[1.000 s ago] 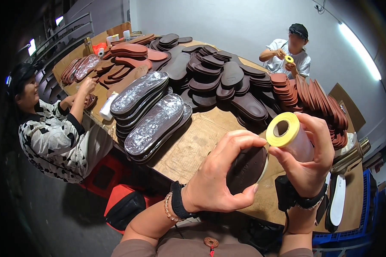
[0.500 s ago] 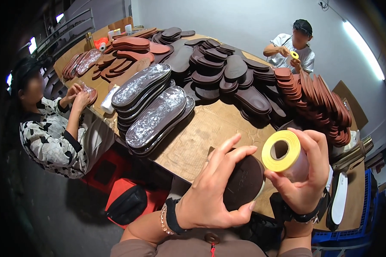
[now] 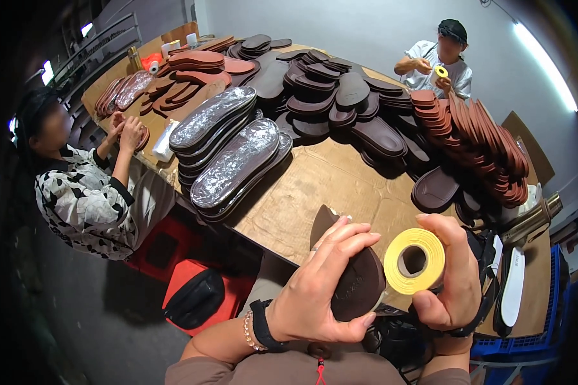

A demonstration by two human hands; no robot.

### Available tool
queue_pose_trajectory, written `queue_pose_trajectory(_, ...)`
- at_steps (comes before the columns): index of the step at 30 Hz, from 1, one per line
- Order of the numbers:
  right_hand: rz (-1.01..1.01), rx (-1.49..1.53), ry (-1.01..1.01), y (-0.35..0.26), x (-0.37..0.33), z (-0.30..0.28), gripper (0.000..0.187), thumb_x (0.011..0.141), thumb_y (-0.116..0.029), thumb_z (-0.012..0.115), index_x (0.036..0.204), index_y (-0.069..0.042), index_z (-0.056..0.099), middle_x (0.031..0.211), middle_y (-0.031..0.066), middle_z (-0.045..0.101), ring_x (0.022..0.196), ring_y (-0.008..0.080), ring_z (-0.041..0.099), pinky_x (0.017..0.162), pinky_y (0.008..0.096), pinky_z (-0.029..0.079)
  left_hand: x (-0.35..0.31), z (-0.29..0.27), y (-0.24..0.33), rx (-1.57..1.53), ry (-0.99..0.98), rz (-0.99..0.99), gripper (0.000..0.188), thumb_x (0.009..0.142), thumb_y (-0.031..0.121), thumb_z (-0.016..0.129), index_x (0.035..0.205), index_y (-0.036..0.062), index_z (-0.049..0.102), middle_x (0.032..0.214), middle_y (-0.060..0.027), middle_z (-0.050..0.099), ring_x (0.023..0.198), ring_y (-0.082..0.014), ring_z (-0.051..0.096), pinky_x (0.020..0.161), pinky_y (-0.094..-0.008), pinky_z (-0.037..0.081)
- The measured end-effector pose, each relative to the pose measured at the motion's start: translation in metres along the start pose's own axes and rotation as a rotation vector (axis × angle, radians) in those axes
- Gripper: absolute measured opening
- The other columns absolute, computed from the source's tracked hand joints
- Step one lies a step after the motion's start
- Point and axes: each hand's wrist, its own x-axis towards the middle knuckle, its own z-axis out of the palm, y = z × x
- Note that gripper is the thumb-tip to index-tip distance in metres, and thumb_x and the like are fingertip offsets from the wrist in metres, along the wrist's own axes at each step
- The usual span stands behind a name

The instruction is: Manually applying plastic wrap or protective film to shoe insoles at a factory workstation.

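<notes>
A wide brown surface (image 3: 327, 186) is stretching across the view, carrying stacks of foil-wrapped insoles (image 3: 234, 157) on its left side, heaps of dark brown insoles (image 3: 340, 102) in the middle and a fanned row of reddish-brown insoles (image 3: 488, 141) along its right side. Two other people are sitting at its edges, one at the left in a patterned shirt (image 3: 83, 205), one at the far end holding a yellow roll. Near the lower edge, the left hand (image 3: 315, 295) is clasping a dark brown insole (image 3: 356, 289), fingers lying over its top. Just beside it, touching the insole's edge, the right hand (image 3: 453, 276) is gripping a yellow tape roll (image 3: 414, 261), thumb below and fingers curled over.
</notes>
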Motion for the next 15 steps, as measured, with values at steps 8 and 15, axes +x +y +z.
queue_pose_trajectory(8,-0.049,-0.056,0.184,0.000,0.005,0.002,0.072,0.071,-0.032,0.094,0.127,0.004,0.064,0.110,0.0187,0.071,0.101,0.0334,0.070,0.088,0.0394,0.057,-0.006,0.002,-0.001,0.007,0.008,0.001,0.091,0.072,0.039,0.078,0.146,-0.0052,0.049,0.152,-0.0304,0.047,0.148,-0.0479,0.040,0.124,-0.0555,0.029)
queue_pose_trajectory(15,-0.040,-0.141,0.212,0.000,0.006,0.011,0.074,0.065,-0.020,0.097,0.128,0.001,0.065,0.112,0.0190,0.070,0.099,0.0344,0.071,0.084,0.0403,0.058,-0.008,0.001,0.002,-0.014,0.023,0.025,0.096,0.074,0.035,0.078,0.151,-0.0076,0.041,0.149,-0.0282,0.048,0.145,-0.0505,0.041,0.124,-0.0542,0.030)
